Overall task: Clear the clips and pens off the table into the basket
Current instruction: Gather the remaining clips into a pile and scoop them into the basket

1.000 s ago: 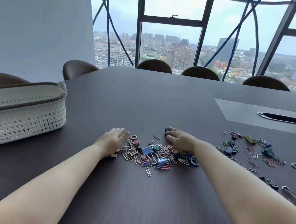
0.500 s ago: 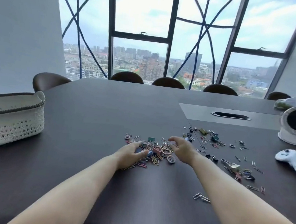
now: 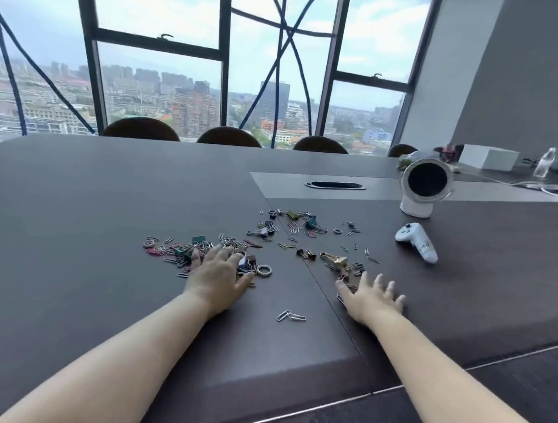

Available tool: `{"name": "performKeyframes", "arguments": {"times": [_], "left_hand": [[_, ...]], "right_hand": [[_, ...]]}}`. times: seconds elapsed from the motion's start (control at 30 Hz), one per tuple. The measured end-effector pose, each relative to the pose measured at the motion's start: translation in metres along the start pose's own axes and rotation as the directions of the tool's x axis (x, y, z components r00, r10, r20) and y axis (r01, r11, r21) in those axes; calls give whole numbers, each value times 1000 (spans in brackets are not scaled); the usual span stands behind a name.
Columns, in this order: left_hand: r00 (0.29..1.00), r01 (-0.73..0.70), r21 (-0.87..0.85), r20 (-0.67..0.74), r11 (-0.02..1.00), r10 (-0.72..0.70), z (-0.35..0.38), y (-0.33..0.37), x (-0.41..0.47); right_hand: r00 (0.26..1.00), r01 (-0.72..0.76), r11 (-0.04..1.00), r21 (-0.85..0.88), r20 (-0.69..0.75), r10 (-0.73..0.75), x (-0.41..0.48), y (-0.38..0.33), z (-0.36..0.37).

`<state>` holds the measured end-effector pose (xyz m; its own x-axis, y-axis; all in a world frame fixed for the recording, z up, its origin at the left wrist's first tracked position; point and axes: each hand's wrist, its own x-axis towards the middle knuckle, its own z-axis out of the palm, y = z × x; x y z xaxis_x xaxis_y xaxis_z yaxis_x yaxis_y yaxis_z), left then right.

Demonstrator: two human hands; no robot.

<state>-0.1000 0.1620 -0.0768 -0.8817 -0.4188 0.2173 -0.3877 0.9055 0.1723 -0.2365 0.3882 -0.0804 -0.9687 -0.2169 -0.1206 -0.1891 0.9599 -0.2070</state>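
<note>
Left hand (image 3: 217,275): the grip is wide, with fingers straight and spread, laid palm-down on the near edge of a pile of clips (image 3: 177,252). Nothing is pinched or enclosed; the fingertips are lost among the clips, so contact at each finger cannot be told.

Right hand (image 3: 370,300): the grip is likewise wide, with fingers fanned and palm lowered to the surface (image 3: 80,225). A few loose clips are seen at the thumb and index finger, and none is held.

The pile under the left hand is made up of coloured paper clips and small binder clips, heaped close together. A white ring (image 3: 264,270) is seen touching the pile's right edge, just beside the left thumb. Two linked paper clips (image 3: 290,316) are shown alone between the two wrists, apart from the pile. A gold binder clip (image 3: 336,260) lies just beyond the right hand. Farther back, a looser scatter of clips (image 3: 290,224) is spread across the seam in the surface.

To the right of the scatter, a white controller (image 3: 417,243) is laid on its side, and behind it a round white fan (image 3: 425,185) is stood upright. A cable slot (image 3: 334,185) is set into a grey panel at mid-surface. Chair backs (image 3: 229,136) are lined along the far edge, below a window (image 3: 153,88).
</note>
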Motion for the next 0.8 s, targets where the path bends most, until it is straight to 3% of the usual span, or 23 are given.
{"name": "performKeyframes", "arguments": {"times": [0.23, 0.33, 0.43, 0.53, 0.6, 0.7, 0.8], "left_hand": [[993, -47, 267, -93, 963, 74, -19, -29, -22], [996, 29, 163, -83, 986, -16, -18, -48, -28], [990, 122, -68, -62, 990, -126, -17, -57, -31], [986, 101, -74, -126, 992, -110, -20, -54, -32], [983, 48, -33, -176, 998, -53, -24, -50, -32], [1000, -16, -49, 21, 999, 17, -29, -53, -34], [956, -25, -17, 291, 1000, 29, -25, -57, -39]], "right_hand": [[960, 277, 959, 57, 35, -279, 1, -85, 18], [928, 363, 910, 197, 5, -372, 2, -103, 17], [880, 455, 790, 410, -75, -468, -3, -95, 10], [807, 582, 751, 313, -109, -580, -17, -74, 8], [773, 617, 751, 235, -3, -634, -29, -59, 8], [772, 616, 784, 76, 141, -620, -37, -51, 10], [806, 584, 812, -14, 128, -578, -27, -62, 12]]}}
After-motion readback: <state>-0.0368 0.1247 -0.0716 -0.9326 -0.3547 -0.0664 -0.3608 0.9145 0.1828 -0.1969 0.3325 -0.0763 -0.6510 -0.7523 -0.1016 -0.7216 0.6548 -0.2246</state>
